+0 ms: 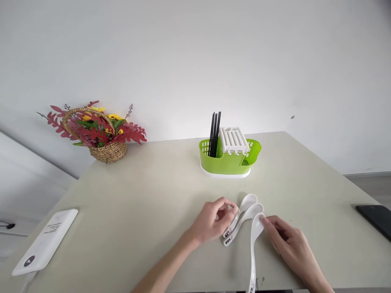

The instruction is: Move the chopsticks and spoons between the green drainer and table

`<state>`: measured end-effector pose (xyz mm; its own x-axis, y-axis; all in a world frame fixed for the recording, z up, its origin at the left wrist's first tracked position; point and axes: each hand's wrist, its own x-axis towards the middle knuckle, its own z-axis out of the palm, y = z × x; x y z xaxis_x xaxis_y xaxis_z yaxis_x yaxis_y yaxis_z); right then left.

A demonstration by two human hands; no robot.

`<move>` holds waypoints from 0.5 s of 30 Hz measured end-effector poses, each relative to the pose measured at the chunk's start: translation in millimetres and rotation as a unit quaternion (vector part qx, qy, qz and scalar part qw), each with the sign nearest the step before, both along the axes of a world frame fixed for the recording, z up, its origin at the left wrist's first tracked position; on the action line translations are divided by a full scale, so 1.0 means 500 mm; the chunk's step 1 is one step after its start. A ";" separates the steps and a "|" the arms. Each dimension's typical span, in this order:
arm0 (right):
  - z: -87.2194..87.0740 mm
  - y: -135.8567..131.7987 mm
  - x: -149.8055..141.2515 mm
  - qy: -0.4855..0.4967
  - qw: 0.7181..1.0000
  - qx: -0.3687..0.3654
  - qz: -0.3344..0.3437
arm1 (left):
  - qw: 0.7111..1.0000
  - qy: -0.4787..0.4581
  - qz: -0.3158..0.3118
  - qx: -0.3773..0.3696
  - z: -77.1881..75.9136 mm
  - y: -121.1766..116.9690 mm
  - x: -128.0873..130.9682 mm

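Three white spoons lie close together near the front of the table. My right hand (288, 242) is closed, with thumb and finger pinching the bowl of the nearest spoon (252, 248), whose handle points towards me. Beside it are the middle spoon (244, 217) and the back spoon (248, 200), their patterned handle ends angled to the left. My left hand (215, 219) is curled, thumb and forefinger together over the back spoon's handle. Whether those fingertips grip that handle or only rest beside it is hidden.
Behind the spoons stands a green caddy (214, 165) with black chopsticks (214, 134) and a white slotted rack (234, 139). A wicker basket of artificial flowers (108, 152) is at the back left. A white power bank (45, 242) with a cable lies left, a black phone (375, 219) right.
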<state>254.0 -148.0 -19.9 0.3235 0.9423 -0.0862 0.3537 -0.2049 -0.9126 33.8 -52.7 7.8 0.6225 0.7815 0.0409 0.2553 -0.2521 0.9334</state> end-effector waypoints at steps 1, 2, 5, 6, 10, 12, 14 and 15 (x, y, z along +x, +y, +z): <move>0.000 0.000 0.001 0.007 1.000 0.004 0.004 | 1.000 -0.004 -0.004 -0.021 0.008 -0.010 0.014; -0.001 -0.001 0.002 0.013 1.000 0.008 0.006 | 1.000 0.004 -0.008 -0.029 0.016 -0.018 0.027; -0.004 -0.003 0.006 0.029 0.999 0.022 0.009 | 0.996 0.083 -0.018 -0.006 0.040 -0.035 0.061; -0.005 -0.003 0.007 0.034 0.999 0.025 0.009 | 0.993 0.116 -0.020 0.005 0.046 -0.039 0.070; -0.003 -0.006 0.012 0.053 0.998 0.033 0.010 | 0.973 0.221 -0.039 0.046 0.065 -0.050 0.101; -0.001 -0.007 0.012 0.061 0.997 0.035 0.009 | 0.963 0.257 -0.050 0.061 0.070 -0.052 0.110; -0.001 -0.007 0.011 0.070 0.997 0.043 0.012 | 0.959 0.269 -0.055 0.069 0.077 -0.051 0.113; -0.001 -0.007 0.010 0.074 0.996 0.050 0.016 | 0.962 0.261 -0.052 0.068 0.081 -0.049 0.112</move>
<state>259.2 -151.5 -20.4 0.2848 0.9579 -0.0367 0.2179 -0.1020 -0.9706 89.6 -77.3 48.0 0.6601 0.7239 -0.2005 0.6470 -0.4123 0.6414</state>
